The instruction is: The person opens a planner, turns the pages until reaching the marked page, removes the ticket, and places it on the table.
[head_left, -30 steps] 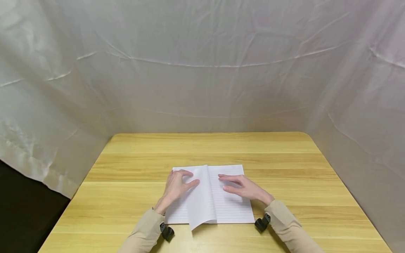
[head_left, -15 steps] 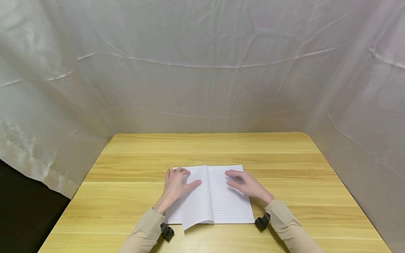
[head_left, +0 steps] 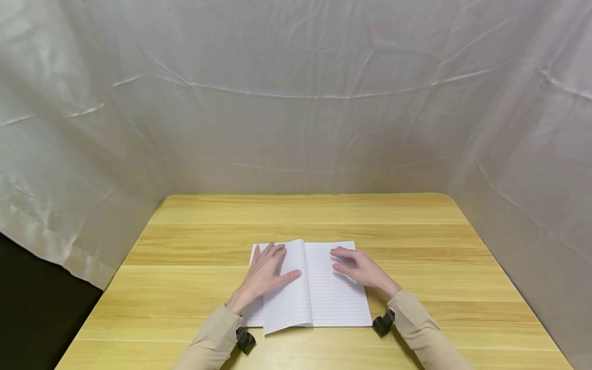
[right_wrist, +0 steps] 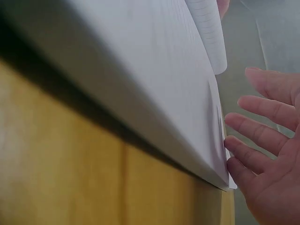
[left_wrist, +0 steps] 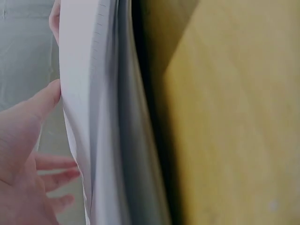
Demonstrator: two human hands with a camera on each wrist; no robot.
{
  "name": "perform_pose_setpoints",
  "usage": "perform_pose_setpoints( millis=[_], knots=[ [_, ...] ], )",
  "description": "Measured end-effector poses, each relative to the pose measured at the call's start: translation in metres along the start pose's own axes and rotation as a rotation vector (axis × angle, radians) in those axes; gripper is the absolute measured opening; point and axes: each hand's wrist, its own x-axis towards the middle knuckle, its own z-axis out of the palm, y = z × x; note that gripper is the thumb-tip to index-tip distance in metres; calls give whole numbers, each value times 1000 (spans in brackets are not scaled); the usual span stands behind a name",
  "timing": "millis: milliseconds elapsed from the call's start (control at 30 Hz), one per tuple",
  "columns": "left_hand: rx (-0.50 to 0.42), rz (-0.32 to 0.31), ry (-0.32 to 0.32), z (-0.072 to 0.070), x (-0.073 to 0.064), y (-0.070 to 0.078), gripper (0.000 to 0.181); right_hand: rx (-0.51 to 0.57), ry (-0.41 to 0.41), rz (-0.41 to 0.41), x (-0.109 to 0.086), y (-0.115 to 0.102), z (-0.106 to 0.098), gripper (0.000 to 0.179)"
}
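An open notebook with lined white pages lies on the table in front of the person. One loose-lying leaf is turned over to the left side, its lower corner sticking out past the notebook's front edge. The left hand rests spread on this leaf, thumb pointing toward the spine; in the left wrist view the thumb touches the paper. Over the right page hovers the right hand, fingers relaxed and holding nothing. In the right wrist view its lower fingertips are right at the page's edge.
The wooden table extends around the notebook on all sides. Pale hanging cloth closes off the back and both sides. A black camera is strapped to each wrist, close to the table.
The leaf has swung further left and lies flatter. The left hand's fingers have straightened and spread over it. The right hand has drawn slightly to the right.
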Motion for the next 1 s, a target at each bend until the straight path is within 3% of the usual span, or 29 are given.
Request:
perform_pose_setpoints(
  millis=[300,567,833,1000],
  knots=[
    [-73,106,-182,-2,-4,-1,83,7,22,13,1,6,-4,45],
    [-174,218,-251,-4,-5,-11,69,-40,36,29,6,18,-13,45],
    [-142,185,-317,-6,-5,-17,65,-91,25,80,12,24,-22,49],
    [-108,142,-345,-9,-6,-16,78,-144,26,103,14,28,-25,54]
  ],
)
